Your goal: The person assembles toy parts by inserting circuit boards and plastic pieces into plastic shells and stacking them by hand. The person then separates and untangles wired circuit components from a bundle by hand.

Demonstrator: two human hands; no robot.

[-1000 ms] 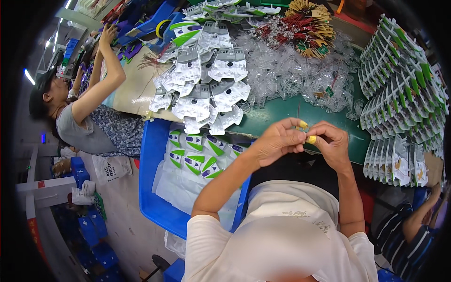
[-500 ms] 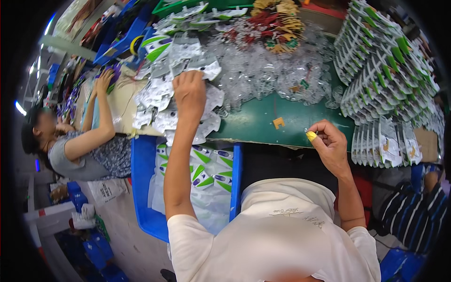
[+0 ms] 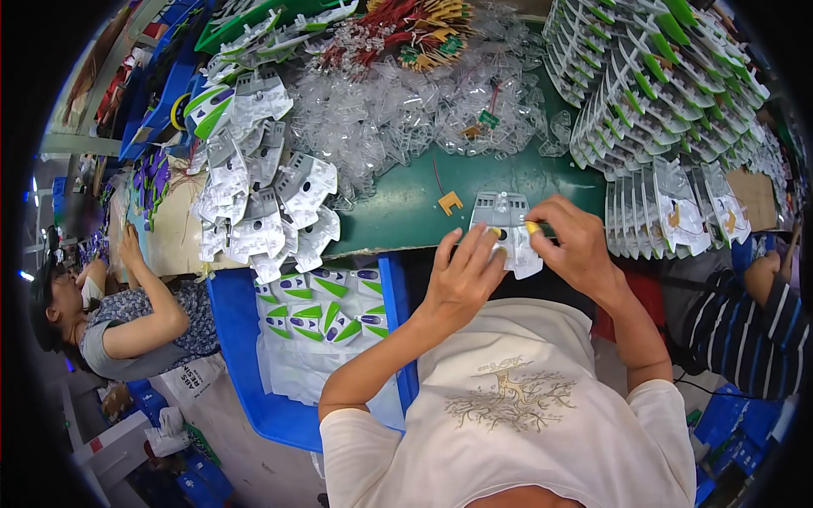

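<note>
A grey-and-white moulded plastic shell (image 3: 511, 212) is held upright at the front edge of the green table. My left hand (image 3: 461, 275) grips its left side, fingertips over the face, a yellow wrap showing on one finger. At the shell's right side is my right hand (image 3: 577, 245), thumb and forefinger pinched together, with yellow on a fingertip. Whatever lies in that pinch is too small to make out. Left of the shell, a notched orange-yellow piece (image 3: 450, 203) with a thin red wire rests on the table.
Loose shells (image 3: 271, 203) are heaped at left. Clear plastic parts (image 3: 364, 118) and red-wired pieces (image 3: 394, 34) pile behind. Stacked shells (image 3: 660, 110) rise at right. A blue bin (image 3: 398, 317) holds green-and-white parts in front. A co-worker (image 3: 140, 313) sits at left, another person's striped clothing (image 3: 741, 339) at right.
My left hand has come from the shell heap to the right, bringing one shell in front of me. My right hand has moved to that shell's right side. The view has shifted.
</note>
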